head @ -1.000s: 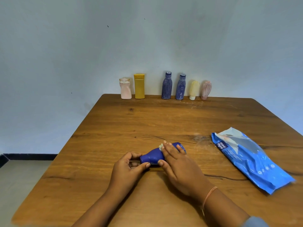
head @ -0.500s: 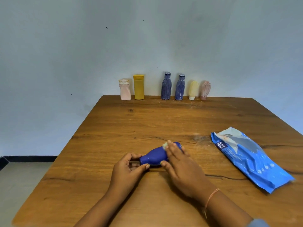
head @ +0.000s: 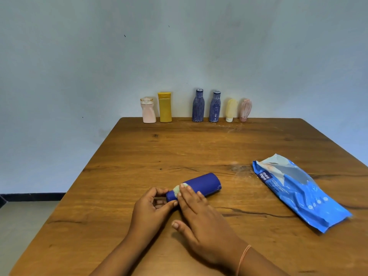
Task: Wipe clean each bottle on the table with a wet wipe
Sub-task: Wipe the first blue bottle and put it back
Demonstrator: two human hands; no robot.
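Blue plastic marks the item in work. In the head view, the blue bottle [head: 201,184] lies on its side on the wooden counter [head: 199,148], toward the near edge. Its base points to the far right and its narrow end points toward the left hand [head: 151,208]. The fingers [head: 159,191] of the left hand are curled round that narrow end and grasp it. The right hand [head: 201,218] lies flat over the bottle's shoulder, with its fingers straight and its thumb spread clear. It presses a small bunched wet wipe [head: 177,190] onto the plastic and clasps nothing.

We judge the step in hand to be wiping the body of this bottle. To do it well:

- We make the left-hand grasp firm so that the bottle cannot roll.
- We spread the wipe flat under the fingertips and stroke lengthwise from neck to base.
- We turn the bottle with the left hand to bring up the face now against the counter. That face is hidden and probably unwiped.
- The wipe looks discoloured. We would refold it, or draw a fresh one from the wipe pack [head: 298,190], which lies well apart to the right.

A row of bottles [head: 198,105], six in all, stands upright along the far edge by the wall. We cannot tell from here how clean they are.
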